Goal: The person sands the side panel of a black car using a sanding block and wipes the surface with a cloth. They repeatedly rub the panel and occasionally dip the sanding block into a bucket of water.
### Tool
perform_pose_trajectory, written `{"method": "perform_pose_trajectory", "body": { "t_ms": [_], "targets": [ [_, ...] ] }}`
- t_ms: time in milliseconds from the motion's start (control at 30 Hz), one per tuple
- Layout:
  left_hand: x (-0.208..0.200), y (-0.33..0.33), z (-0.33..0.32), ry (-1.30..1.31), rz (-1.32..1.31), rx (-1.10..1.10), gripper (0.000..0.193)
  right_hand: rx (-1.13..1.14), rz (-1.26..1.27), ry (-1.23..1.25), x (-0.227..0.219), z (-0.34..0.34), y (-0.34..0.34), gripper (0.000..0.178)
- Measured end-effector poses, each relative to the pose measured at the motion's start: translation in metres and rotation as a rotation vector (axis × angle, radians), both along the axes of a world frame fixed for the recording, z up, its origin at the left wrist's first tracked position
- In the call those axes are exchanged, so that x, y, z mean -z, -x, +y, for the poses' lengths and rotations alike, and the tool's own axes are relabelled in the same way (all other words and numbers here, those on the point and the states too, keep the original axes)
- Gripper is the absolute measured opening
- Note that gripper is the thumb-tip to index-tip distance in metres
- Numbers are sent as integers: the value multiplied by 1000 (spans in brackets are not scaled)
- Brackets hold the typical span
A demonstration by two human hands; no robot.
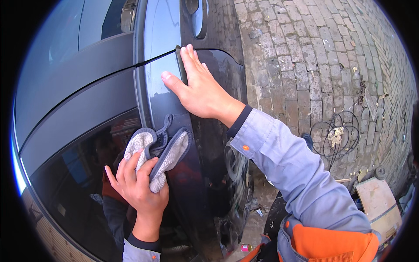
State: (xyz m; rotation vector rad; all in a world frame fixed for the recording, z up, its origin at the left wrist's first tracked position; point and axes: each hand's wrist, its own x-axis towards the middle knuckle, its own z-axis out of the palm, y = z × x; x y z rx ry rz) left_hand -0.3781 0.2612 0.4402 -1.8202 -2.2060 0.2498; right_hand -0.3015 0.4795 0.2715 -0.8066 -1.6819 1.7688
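Note:
A grey cloth with dark edging (pixel 172 153) is bunched under my left hand (pixel 142 181), whose fingers close on it against the dark car's rear side window and the body panel beside it. My right hand (pixel 200 89) lies flat on the car's shiny side panel (pixel 159 98), fingers stretched out and thumb apart. Its fingertips reach the gap between the door and the rear panel, where a small dark strip (pixel 178 50) shows. Above them is the door handle (pixel 199 19).
Grey brick paving (pixel 301 65) runs along the car's right side. A loop of black cable (pixel 335 135) lies on it. At the lower right stands a worn board-like box (pixel 379 205) among scraps. A small pink item (pixel 246 247) is on the ground near the car.

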Motion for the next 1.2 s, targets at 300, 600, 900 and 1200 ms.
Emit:
{"method": "perform_pose_trajectory", "body": {
  "t_ms": [300,600,900,1200],
  "targets": [
    [-1,-1,1,6,-3,-12,35,9,62,-7,-1,-15,-7,107],
    [2,0,0,-30,0,-8,30,-54,14,65,-13,-35,-20,106],
    [4,0,0,-37,3,3,33,42,63,18,9,5,9,111],
    [4,0,0,-35,28,19,31,-24,-1,4,-3,-72,-28,107]
  ]
}}
